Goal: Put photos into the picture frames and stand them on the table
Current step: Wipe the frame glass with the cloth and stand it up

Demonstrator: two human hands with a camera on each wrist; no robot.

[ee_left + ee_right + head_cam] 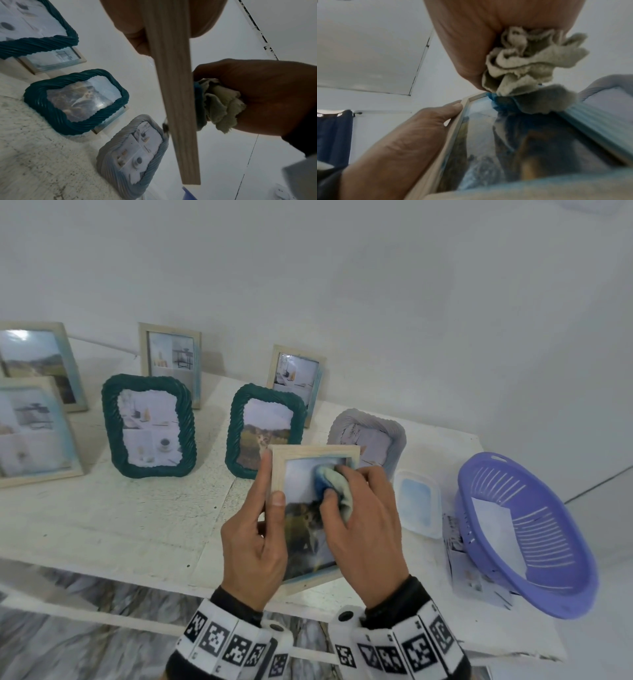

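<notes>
Pale wooden picture frame with cat photo (279,474) at lower centre of head view, held above white table (102,508). Left hand (253,546) gripping frame's left edge, thumb on front rail, fingers behind. Right hand (368,529) curled round crumpled beige-and-blue cloth (334,484), pressing it on glass near top. Behind, standing on table: two dark green twisted-rope frames (149,426), grey rope frame (383,436), four pale wooden frames. Lilac plastic colander (534,546) at right; clear plastic lid (416,501) beside it.
</notes>
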